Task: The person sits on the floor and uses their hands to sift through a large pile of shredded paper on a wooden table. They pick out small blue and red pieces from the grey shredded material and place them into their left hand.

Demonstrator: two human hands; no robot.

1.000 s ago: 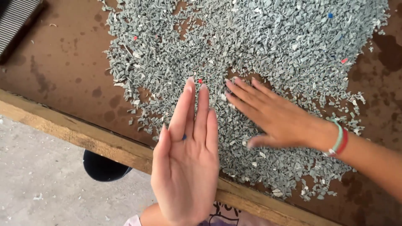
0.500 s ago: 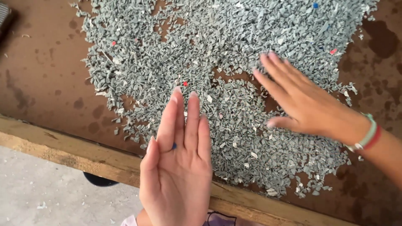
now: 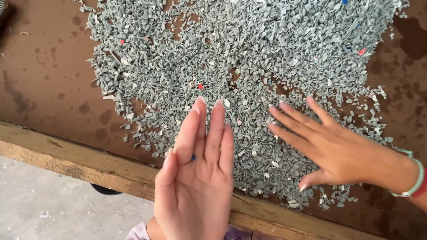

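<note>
Nearest the camera, at about 6 o'clock in the view, the left hand (image 3: 195,182) is raised palm-up with its fingers straight and pressed together, not closed on anything. A tiny blue chip (image 3: 193,157) sits at the base of the fingers, beside the thumb (whether it is pinched or merely lying there cannot be told). Below the hand runs the wooden edge rail (image 3: 80,164), crossing from 9 o'clock down to 5 o'clock, with grey concrete floor (image 3: 53,209) outside it at 7 o'clock.

At 4 o'clock the right hand (image 3: 333,151) lies flat, palm down, fingers spread and pointing toward 10 o'clock, resting on the pile of grey plastic flakes (image 3: 249,58); it grips nothing. Its wrist carries green and red bracelets (image 3: 416,178).

Farther out, the flakes spread over the brown, stained table surface (image 3: 44,80) from the centre to 12 and 2 o'clock. A few red chips (image 3: 200,86) and blue ones (image 3: 344,2) are scattered among the grey.
</note>
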